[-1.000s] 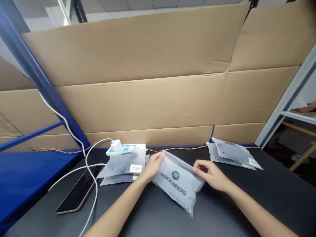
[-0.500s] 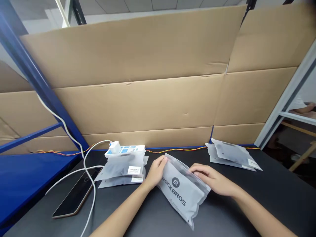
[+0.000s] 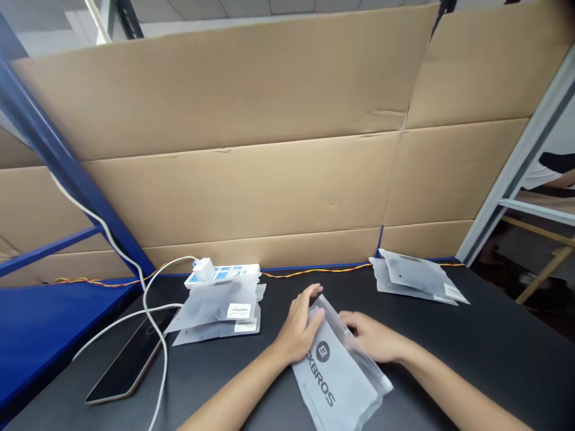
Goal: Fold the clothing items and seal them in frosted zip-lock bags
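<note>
A frosted zip bag (image 3: pixel 335 374) with dark printed lettering and a round logo lies tilted over the black table at the front centre. My left hand (image 3: pixel 300 328) is wrapped round its upper left edge, thumb on the printed face. At the zip edge on the right, my right hand (image 3: pixel 371 336) has its fingers curled, partly hidden behind the translucent strip; what they hold, if anything, cannot be made out. Two similar bags with white labels (image 3: pixel 220 305) lie to the left, and further such bags (image 3: pixel 415 275) lie at the back right.
Behind the left bags sits a white power strip (image 3: pixel 242 270) with a plug and white cable (image 3: pixel 164 353). A dark phone (image 3: pixel 128 365) lies under the cable. Cardboard panels (image 3: pixel 269 191) stand at the back of the black table (image 3: pixel 489 353). Beyond the right post, part of a person's arm (image 3: pixel 561 179) shows.
The printed bag has moved down towards me and turned a little. My left hand has shifted right, its thumb now over the bag's face. My right hand has moved slightly down behind the zip edge.
</note>
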A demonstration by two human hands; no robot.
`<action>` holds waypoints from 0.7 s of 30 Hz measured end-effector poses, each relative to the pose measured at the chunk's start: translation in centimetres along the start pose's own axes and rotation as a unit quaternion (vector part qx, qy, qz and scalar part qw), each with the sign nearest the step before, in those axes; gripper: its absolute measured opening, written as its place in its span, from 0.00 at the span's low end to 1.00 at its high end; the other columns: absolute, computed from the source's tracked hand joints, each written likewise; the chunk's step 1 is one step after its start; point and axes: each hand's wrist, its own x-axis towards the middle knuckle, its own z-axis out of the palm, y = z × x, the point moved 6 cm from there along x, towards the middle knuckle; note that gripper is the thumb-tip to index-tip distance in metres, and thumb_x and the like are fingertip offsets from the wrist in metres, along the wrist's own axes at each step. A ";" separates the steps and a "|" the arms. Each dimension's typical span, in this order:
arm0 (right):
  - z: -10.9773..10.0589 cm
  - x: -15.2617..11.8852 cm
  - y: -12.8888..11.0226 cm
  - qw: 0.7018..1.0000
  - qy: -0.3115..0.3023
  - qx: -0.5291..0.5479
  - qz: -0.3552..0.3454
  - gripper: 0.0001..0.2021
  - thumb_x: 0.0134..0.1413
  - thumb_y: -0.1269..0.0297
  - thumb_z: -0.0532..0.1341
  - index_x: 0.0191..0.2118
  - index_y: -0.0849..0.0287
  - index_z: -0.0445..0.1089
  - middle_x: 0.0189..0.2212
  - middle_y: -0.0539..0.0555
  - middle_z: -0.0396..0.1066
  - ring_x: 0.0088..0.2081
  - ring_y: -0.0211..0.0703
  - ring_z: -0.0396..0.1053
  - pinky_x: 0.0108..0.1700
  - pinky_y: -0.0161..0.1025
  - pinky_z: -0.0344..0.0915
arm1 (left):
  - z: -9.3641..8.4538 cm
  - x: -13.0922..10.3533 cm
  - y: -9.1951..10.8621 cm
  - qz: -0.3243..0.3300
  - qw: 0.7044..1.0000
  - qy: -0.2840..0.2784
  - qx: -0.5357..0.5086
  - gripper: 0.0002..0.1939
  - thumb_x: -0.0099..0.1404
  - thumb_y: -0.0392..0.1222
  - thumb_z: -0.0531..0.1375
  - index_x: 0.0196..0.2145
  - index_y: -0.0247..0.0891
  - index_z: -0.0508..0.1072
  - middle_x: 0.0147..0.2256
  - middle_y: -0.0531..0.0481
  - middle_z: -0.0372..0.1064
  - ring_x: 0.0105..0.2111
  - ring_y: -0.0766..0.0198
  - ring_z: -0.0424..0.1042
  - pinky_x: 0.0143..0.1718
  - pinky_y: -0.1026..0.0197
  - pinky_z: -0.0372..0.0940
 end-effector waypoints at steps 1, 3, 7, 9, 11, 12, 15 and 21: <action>-0.8 0.2 0.8 0.999 0.024 -0.003 0.020 0.07 0.53 0.61 0.61 0.29 0.58 0.73 0.31 0.50 0.74 0.34 0.44 0.71 0.36 0.36 0.66 | 0.2 -0.1 0.4 0.028 0.999 -0.025 0.023 0.28 0.73 0.46 0.51 0.66 0.44 0.49 0.64 0.42 0.55 0.62 0.51 0.56 0.62 0.47 0.53; -2.9 0.4 2.6 0.996 0.079 -0.016 0.049 0.08 0.55 0.62 0.58 0.29 0.58 0.70 0.30 0.50 0.73 0.34 0.45 0.70 0.37 0.37 0.65 | 0.7 -0.3 1.2 0.078 0.992 -0.074 0.072 0.32 0.71 0.47 0.54 0.67 0.43 0.47 0.67 0.41 0.47 0.65 0.48 0.50 0.64 0.44 0.48; -7.4 0.3 6.0 0.980 0.184 -0.036 0.070 0.08 0.56 0.59 0.55 0.34 0.56 0.67 0.34 0.52 0.72 0.39 0.48 0.69 0.44 0.43 0.65 | 0.6 -0.6 2.3 0.122 0.975 -0.130 0.129 0.23 0.63 0.45 0.60 0.55 0.42 0.63 0.59 0.42 0.60 0.58 0.48 0.59 0.61 0.45 0.52; -8.7 0.2 7.2 0.971 0.220 -0.043 0.080 0.09 0.56 0.57 0.55 0.35 0.56 0.66 0.33 0.52 0.71 0.40 0.49 0.69 0.45 0.44 0.65 | 0.5 -0.7 2.3 0.138 0.964 -0.192 0.119 0.16 0.60 0.44 0.63 0.45 0.42 0.68 0.50 0.47 0.68 0.51 0.52 0.66 0.57 0.50 0.58; -9.3 0.2 8.0 0.965 0.241 -0.042 0.094 0.09 0.56 0.55 0.55 0.34 0.55 0.65 0.31 0.52 0.71 0.37 0.49 0.70 0.40 0.44 0.68 | -0.2 -0.8 1.8 0.144 0.953 -0.245 0.108 0.14 0.59 0.45 0.64 0.43 0.44 0.70 0.48 0.50 0.70 0.49 0.55 0.69 0.56 0.54 0.59; -9.4 0.2 8.3 0.963 0.245 -0.037 0.104 0.10 0.57 0.55 0.55 0.35 0.55 0.65 0.31 0.52 0.71 0.34 0.48 0.70 0.36 0.43 0.69 | -0.7 -0.7 1.3 0.139 0.951 -0.255 0.110 0.15 0.59 0.45 0.64 0.44 0.45 0.71 0.50 0.51 0.70 0.50 0.55 0.69 0.56 0.55 0.59; -9.3 -0.9 8.7 0.958 0.251 -0.019 0.136 0.12 0.57 0.53 0.56 0.39 0.56 0.66 0.34 0.54 0.73 0.23 0.42 0.69 0.21 0.37 0.66 | -2.4 -0.1 -0.7 0.093 0.956 -0.235 0.146 0.20 0.64 0.48 0.61 0.53 0.48 0.69 0.59 0.51 0.64 0.58 0.53 0.64 0.61 0.52 0.55; -6.8 -10.1 9.3 0.926 0.309 0.060 0.209 0.21 0.55 0.47 0.59 0.48 0.55 0.65 0.49 0.59 0.73 0.22 0.43 0.73 0.16 0.37 0.68 | -2.8 0.5 -4.1 0.033 0.955 -0.163 0.246 0.24 0.70 0.51 0.54 0.61 0.46 0.63 0.65 0.49 0.57 0.64 0.54 0.56 0.65 0.49 0.51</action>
